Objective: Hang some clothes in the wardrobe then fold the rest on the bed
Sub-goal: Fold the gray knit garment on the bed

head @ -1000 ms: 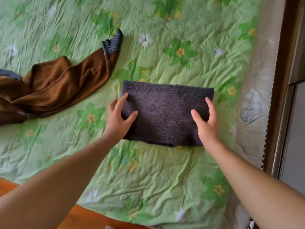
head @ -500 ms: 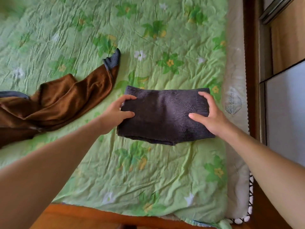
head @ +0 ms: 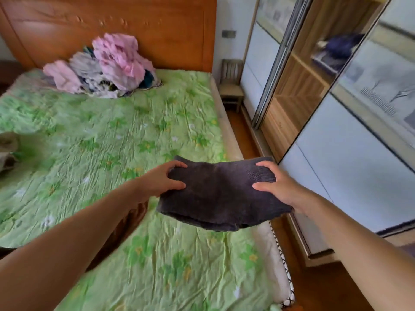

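Observation:
A folded dark grey knitted garment (head: 219,196) hangs in the air above the right edge of the bed (head: 101,140). My left hand (head: 161,180) grips its left end and my right hand (head: 278,187) grips its right end, thumbs on top. The bed has a green flowered cover. A brown garment (head: 132,218) lies on the cover, mostly hidden under my left forearm. To the right stands the wardrobe (head: 298,86), its sliding door partly open on wooden shelves.
A heap of pink, grey and patterned clothes (head: 105,66) lies by the wooden headboard (head: 134,25). A small wooden chair (head: 231,84) stands in the corner past the bed. A narrow strip of wooden floor (head: 247,140) runs between bed and wardrobe.
Both hands lifted the folded dark garment off the bed and carried it toward the right edge. My view swung up from the cover to the headboard, the clothes heap and the wardrobe.

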`<state>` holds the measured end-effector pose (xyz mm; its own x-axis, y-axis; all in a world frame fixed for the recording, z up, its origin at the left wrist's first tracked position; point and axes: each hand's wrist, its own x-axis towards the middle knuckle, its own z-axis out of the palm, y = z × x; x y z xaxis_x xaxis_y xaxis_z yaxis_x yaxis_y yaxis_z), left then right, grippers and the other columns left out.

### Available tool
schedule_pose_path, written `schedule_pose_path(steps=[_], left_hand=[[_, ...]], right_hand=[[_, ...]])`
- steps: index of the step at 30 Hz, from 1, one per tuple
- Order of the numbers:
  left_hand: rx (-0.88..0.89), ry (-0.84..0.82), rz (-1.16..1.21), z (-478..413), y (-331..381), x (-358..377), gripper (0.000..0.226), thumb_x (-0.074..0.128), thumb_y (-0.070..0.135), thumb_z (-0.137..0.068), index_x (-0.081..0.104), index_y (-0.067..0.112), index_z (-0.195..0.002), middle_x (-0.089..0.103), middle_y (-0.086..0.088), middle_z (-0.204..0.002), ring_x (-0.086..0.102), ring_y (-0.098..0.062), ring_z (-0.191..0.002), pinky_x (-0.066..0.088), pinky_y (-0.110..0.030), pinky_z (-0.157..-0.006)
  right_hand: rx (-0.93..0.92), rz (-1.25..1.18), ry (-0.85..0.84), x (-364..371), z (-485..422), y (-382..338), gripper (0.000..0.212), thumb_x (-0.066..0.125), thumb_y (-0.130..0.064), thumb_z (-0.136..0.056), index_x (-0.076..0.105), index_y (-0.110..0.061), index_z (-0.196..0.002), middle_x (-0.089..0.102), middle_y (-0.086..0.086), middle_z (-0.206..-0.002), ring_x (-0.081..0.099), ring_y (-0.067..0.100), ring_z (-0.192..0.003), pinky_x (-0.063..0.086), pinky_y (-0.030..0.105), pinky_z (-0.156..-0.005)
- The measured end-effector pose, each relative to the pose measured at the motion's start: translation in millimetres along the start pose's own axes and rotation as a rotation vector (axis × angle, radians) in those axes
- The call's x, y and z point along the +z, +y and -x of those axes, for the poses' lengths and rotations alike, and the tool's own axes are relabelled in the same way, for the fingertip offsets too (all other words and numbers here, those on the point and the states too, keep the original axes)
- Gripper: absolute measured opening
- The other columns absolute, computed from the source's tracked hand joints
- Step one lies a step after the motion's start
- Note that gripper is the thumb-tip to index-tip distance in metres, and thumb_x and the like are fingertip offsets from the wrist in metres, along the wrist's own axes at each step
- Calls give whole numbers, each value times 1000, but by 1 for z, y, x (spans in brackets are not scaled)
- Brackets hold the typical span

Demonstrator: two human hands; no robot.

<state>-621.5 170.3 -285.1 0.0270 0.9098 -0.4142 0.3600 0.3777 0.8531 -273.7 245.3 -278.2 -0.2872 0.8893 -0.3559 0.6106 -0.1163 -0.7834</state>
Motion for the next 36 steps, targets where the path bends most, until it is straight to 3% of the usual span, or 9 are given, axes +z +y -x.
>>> schedule_pose_path(steps=[3,6,11,15,21,26,31,34,36], left_hand=[[48,-67,-158,18,69,-4,47,76,15,-88,57,33,-128,58,-4,-111,64,-26,-87,51,-36,-61],[103,-131,-310,32,131,0,41,75,20,-89,58,33,-123,57,-3,-106,56,-19,-75,37,-24,-47],[193,-153,-498,45,215,24,32,75,26,-88,61,33,-116,58,-1,-109,58,-18,-79,40,-23,-46],[255,-154,-613,46,269,59,32,76,32,-87,60,38,-113,58,3,-112,62,-18,-89,48,-25,-50],[284,-178,-699,33,333,140,39,76,33,-85,60,38,-121,58,3,-115,63,-20,-99,64,-43,-74],[291,-188,-741,19,374,216,45,75,35,-85,58,35,-126,57,5,-115,61,-17,-98,62,-31,-63],[304,-130,-799,0,415,281,49,76,37,-82,58,32,-128,58,-1,-119,61,-22,-104,63,-37,-76],[289,-106,-806,-9,434,301,49,75,38,-82,58,31,-127,58,-1,-119,61,-23,-104,63,-39,-79],[271,-96,-793,-14,441,305,47,75,38,-82,58,32,-126,58,0,-119,62,-23,-103,64,-39,-76]], right_hand=[[16,0,64,-41,48,-35,52,76,-31,-89,47,-47,-129,55,-13,-112,61,8,-97,56,24,-71],[42,5,103,-79,86,-60,54,76,-30,-89,47,-43,-132,58,-7,-116,62,17,-102,57,37,-85],[41,51,154,-135,132,-85,54,77,-31,-86,48,-41,-131,57,-5,-115,59,16,-99,50,30,-70],[65,58,200,-181,161,-81,56,77,-32,-85,48,-40,-132,56,0,-120,59,24,-105,56,38,-81],[111,124,264,-255,196,-50,55,76,-33,-82,48,-40,-129,54,2,-121,60,28,-107,58,49,-91],[108,246,271,-323,207,-12,57,74,-31,-83,45,-32,-132,54,6,-122,59,29,-107,57,50,-92],[59,429,269,-388,203,22,67,72,-33,-83,39,-26,-141,52,8,-129,58,30,-111,51,49,-98],[22,475,266,-419,196,26,67,71,-31,-84,38,-25,-141,49,11,-127,57,33,-109,52,48,-95],[-4,458,243,-433,189,25,64,72,-29,-83,39,-26,-138,50,8,-118,58,30,-101,54,44,-84]])
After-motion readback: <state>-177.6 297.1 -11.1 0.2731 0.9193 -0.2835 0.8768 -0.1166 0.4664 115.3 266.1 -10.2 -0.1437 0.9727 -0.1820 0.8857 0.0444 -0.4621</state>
